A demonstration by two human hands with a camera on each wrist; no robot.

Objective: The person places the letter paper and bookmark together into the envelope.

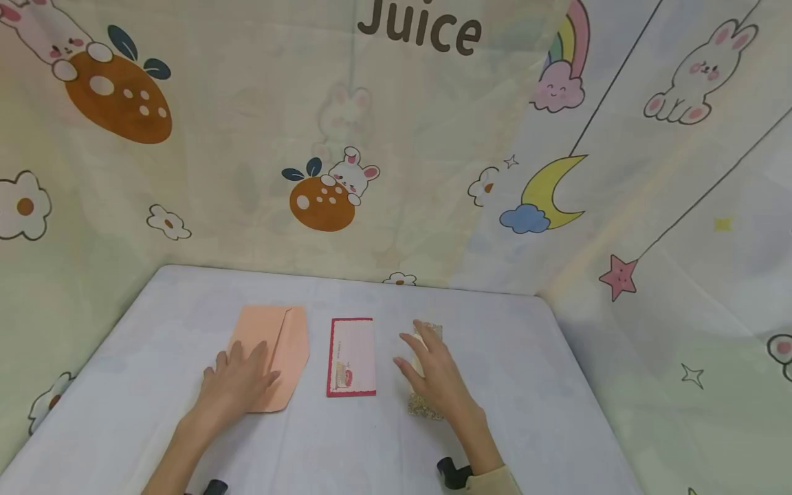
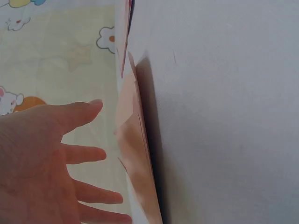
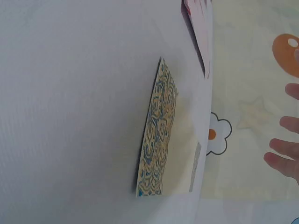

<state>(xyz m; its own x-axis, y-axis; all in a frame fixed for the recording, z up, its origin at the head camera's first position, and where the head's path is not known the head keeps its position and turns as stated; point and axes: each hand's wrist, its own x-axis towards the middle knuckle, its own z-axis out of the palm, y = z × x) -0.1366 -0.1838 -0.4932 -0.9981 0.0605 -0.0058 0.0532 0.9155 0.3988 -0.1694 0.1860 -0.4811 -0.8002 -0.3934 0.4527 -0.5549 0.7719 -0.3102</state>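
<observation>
A peach-coloured paper envelope (image 1: 293,364) lies on the left part of the table, its flap side out. My left hand (image 1: 232,385) is over it with fingers spread; in the left wrist view the fingers (image 2: 98,192) stay straight, apart from the envelope (image 2: 135,154). To its right lies a pink card with a red border (image 1: 353,357) and a small printed picture. Farther right, my right hand (image 1: 436,375) hovers over a cream card with gold patterned ends (image 1: 425,407). That card (image 3: 159,135) lies flat in the right wrist view, the hand's fingers (image 3: 282,158) off to one side.
The white-covered table (image 1: 526,412) has its back edge against a printed cloth backdrop (image 1: 247,172). Cloth also hangs along both sides. Black wrist straps (image 1: 454,474) sit near the forearms.
</observation>
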